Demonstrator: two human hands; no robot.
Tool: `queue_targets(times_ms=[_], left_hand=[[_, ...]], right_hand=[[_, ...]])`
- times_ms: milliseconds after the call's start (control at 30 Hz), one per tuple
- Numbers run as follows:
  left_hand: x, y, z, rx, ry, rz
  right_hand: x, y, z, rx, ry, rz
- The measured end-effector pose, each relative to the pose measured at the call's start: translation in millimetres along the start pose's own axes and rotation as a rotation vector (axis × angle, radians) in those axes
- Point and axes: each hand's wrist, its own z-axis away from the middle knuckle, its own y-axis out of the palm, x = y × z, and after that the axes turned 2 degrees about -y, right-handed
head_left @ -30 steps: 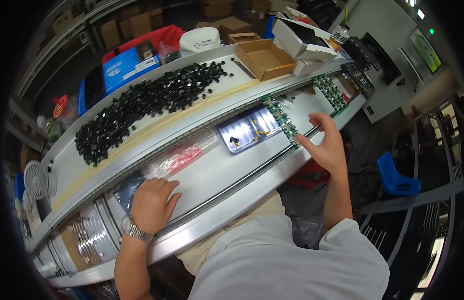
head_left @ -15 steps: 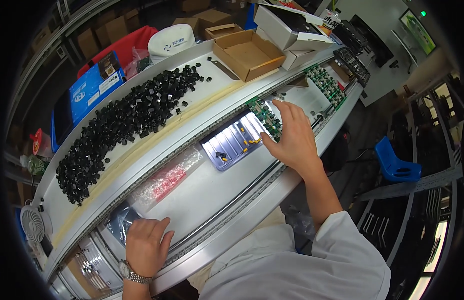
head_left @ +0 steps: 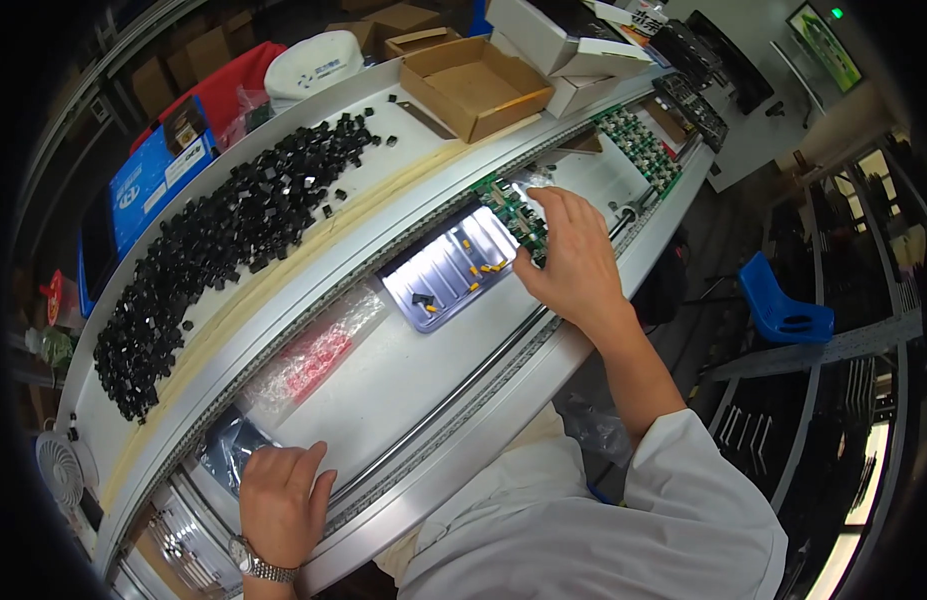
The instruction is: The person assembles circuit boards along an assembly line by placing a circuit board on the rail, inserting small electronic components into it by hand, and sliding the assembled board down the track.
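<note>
My right hand (head_left: 580, 255) is at the right end of a shallow clear plastic tray (head_left: 423, 265), thumb and fingers apart and curved. It is beside a green circuit board (head_left: 513, 215) lying across that end; the hand hides the board's right part, and I cannot tell whether the fingertips touch it. Several small yellow parts (head_left: 473, 287) and a small black part (head_left: 422, 299) lie in the tray. My left hand (head_left: 283, 500), a metal-band watch on its wrist, is loosely open over the lower left of the track, holding nothing. Next to it lies a dark, shiny bag (head_left: 226, 447).
A heap of small black blocks (head_left: 238, 220) covers the left shelf. A clear bag with pink contents (head_left: 313, 365) lies between the hands. More green boards (head_left: 635, 145) and an open cardboard box (head_left: 475, 85) are beyond. A small white fan (head_left: 60, 470) stands at far left.
The whole view has shifted, moving the scene slightly up and left. Relative to the board, my right hand has shifted slightly rightward. My left hand remains near the dark bag.
</note>
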Motion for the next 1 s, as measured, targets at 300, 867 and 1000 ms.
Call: queue_targets(times_ms=[300,867,1000], left_hand=[[-36,-11,-5,-0.067,-0.030,-0.052],[-27,-3,-5,-0.041,-0.073,-0.067],[-25,0,-5,-0.026,-0.089,-0.076]], right_hand=[[-14,1,-1,-0.032,0.010,0.049],[-69,3,-11,-0.022,0.069,0.128],[-81,5,-12,-0.013,0.072,0.155]])
